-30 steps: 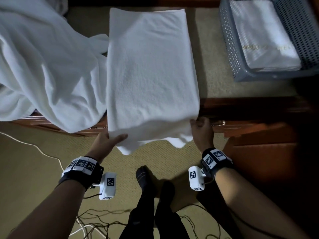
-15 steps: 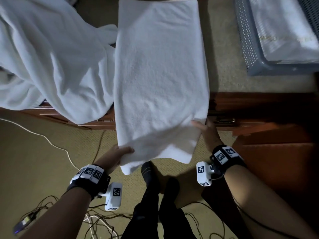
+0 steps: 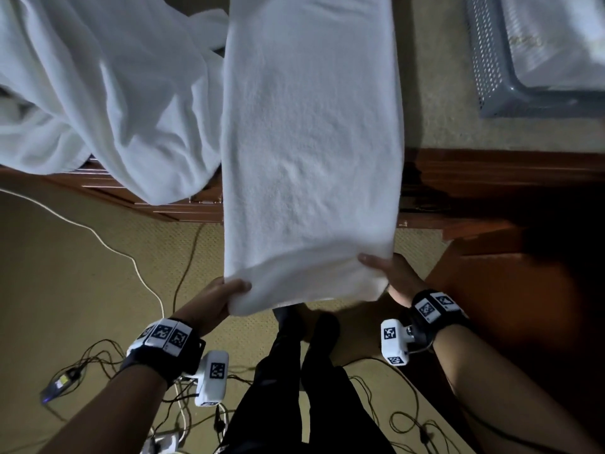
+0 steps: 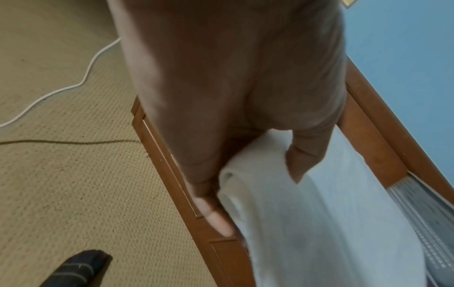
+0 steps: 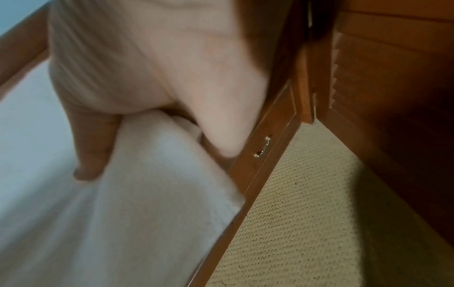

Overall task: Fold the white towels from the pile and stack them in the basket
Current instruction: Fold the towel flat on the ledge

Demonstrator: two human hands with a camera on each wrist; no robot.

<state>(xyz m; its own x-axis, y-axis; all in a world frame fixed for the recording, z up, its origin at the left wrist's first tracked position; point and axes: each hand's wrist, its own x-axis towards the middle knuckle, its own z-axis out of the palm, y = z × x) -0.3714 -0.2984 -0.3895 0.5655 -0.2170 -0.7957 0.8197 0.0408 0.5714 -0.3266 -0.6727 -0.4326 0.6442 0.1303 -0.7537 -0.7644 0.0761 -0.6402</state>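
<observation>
Half-folded white towel (image 3: 311,142) lies lengthwise on the wooden counter (image 3: 491,178), running from 12 o'clock toward 6 in the head view; its near end overhangs the counter edge and is lifted off it by both hands. Left hand (image 3: 212,299) grips the near-left corner at about 7 o'clock — thumb on top, fingers (image 4: 218,219) curled underneath, clamped on the layered edge. Right hand (image 3: 391,273) grips the near-right corner at about 5 o'clock, thumb over and fingers (image 5: 90,155) wrapped under, likewise clamped on cloth. Wrist views are motion-blurred but both show towel pinched between thumb and fingers. Loose pile of white towels (image 3: 98,93) sits at 10 o'clock, touching the long left edge of the working towel and draping over the counter front. Grey perforated basket (image 3: 491,77) at 2 o'clock, well apart from the towel, already holds a folded towel (image 3: 556,44). Cables (image 3: 98,231) trail on the carpet below. Handling judgement: terry cloth, soft and limp, moderately light — it sags between the two grips, has no stiffness of its own and the stacked layers can slide against each other. Not fragile, not slippery. Best hold is at the two near corners through all layers, as now, keeping the edge taut so the fold lands square. Likely current step: bringing the near end over toward 12 o'clock for the next fold; basket transfer not yet done.
</observation>
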